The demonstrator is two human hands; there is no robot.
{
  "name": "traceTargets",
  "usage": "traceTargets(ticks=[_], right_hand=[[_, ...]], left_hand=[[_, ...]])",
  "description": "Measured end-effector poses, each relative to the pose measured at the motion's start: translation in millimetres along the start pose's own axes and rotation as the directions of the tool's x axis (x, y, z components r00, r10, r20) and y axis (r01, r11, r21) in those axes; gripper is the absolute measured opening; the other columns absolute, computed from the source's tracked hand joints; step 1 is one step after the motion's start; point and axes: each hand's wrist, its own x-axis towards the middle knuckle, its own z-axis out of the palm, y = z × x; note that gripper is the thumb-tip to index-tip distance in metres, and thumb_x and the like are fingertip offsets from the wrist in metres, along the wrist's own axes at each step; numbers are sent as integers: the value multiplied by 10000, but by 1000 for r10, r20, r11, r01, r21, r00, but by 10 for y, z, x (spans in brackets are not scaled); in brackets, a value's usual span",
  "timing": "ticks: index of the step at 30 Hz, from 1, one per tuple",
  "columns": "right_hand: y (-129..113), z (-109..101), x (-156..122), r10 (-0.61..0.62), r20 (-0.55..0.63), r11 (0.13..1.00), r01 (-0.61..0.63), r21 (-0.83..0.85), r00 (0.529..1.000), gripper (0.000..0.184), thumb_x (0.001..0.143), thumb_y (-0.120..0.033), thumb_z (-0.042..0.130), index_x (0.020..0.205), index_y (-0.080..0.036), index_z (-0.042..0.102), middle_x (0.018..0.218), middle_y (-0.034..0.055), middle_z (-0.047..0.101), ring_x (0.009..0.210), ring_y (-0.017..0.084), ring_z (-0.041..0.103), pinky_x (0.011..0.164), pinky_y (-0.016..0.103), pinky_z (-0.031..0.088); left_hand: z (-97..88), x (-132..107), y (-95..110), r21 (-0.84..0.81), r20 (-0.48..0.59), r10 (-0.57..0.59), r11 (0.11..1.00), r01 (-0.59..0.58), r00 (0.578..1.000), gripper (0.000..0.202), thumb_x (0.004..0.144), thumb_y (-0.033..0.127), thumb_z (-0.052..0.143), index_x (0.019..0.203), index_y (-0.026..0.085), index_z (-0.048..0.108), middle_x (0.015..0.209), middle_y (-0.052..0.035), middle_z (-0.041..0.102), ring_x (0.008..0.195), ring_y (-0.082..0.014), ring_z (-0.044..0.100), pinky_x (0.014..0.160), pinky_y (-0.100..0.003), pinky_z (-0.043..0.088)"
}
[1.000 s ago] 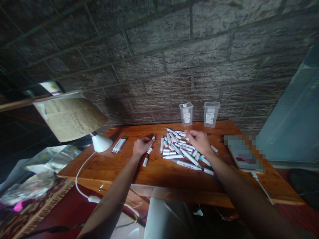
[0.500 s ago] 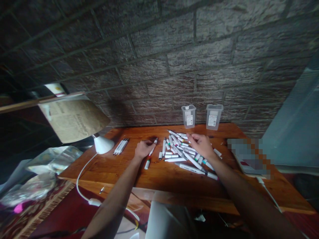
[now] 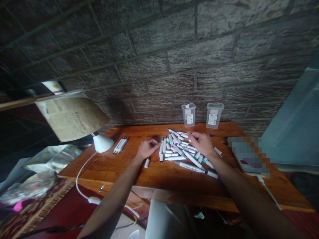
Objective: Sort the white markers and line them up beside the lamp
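Shifted rightward since half a second ago, the person's left hand now reaches the left edge of a loose heap of white, cylindrical plastic markers with coloured bands on a brown wooden surface. Thumb and forefinger curl together at the heap's leftmost marker, though whether they grip it cannot be told. The right hand, little changed, bends its fingers over the heap's far right side, its hold likewise unclear. The markers look light, stiff and smooth, apt to roll, and best taken mid-barrel between thumb and finger. Counted: upwards of twenty in the heap, many overlapping; three or four in a tidy row well left of it; one short, white, green-banded piece near its left side; two clear plastic, labelled containers behind it; one white-based lamp with a tan, printed shade, farthest left of it.
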Motion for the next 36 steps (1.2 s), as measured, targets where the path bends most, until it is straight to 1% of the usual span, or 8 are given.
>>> traceTargets(ticks=[7,12,16,20,24,27,32,36], right_hand=[[-9,-2,3,-6,5,1000,6,-9,1000,494,931,-545,501,649,-180,678,506,1,594,511,144,565,529,258,372],[5,-4,5,-2,4,1000,2,-4,1000,489,934,-540,497,668,-179,691,538,8,620,522,149,584,534,257,382],[-2,-8,-2,0,10,1000,0,-9,1000,494,930,-546,503,658,-177,687,510,2,598,507,147,567,523,261,366],[-5,-8,-3,-3,15,1000,3,-2,1000,509,930,-563,494,659,-177,684,506,1,595,510,146,564,521,257,369],[-4,-6,5,-4,7,1000,4,10,1000,544,922,-608,475,655,-181,680,520,10,614,512,149,566,515,253,378],[-4,-7,8,-5,3,1000,5,17,1000,561,915,-632,468,649,-185,679,531,16,626,521,153,576,507,250,378],[0,-4,6,-3,3,1000,3,23,1000,553,915,-627,472,658,-185,682,536,16,630,517,152,572,510,252,382],[4,-2,8,-4,12,1000,3,24,1000,545,915,-619,478,656,-184,680,543,14,632,518,152,573,518,255,388]], left_hand=[[-21,-6,6,-72,35,-17,997,20,999,329,712,524,736,800,208,747,752,-9,731,700,-176,645,622,-257,458],[4,36,-29,-160,36,-54,985,59,998,259,685,445,756,762,198,739,702,-6,710,674,-171,630,625,-257,451],[12,50,-38,-258,31,-98,961,102,995,267,674,447,766,714,185,731,669,-9,698,651,-169,615,626,-263,447],[-28,52,-19,-389,30,-143,910,143,989,336,669,491,768,693,159,720,677,-18,694,649,-159,603,646,-261,448],[-62,61,16,-535,29,-223,820,204,974,443,723,582,694,769,141,708,666,-28,677,538,-118,531,536,-241,388],[-62,67,54,-617,55,-261,750,238,964,476,712,590,697,833,130,705,744,-66,714,487,-89,475,481,-224,341],[-54,72,93,-695,74,-271,676,244,960,466,665,562,731,850,137,680,825,-90,745,478,-64,432,486,-212,351],[-46,73,79,-702,77,-265,670,241,961,444,662,541,743,851,143,680,850,-92,752,482,-63,446,494,-213,364]])
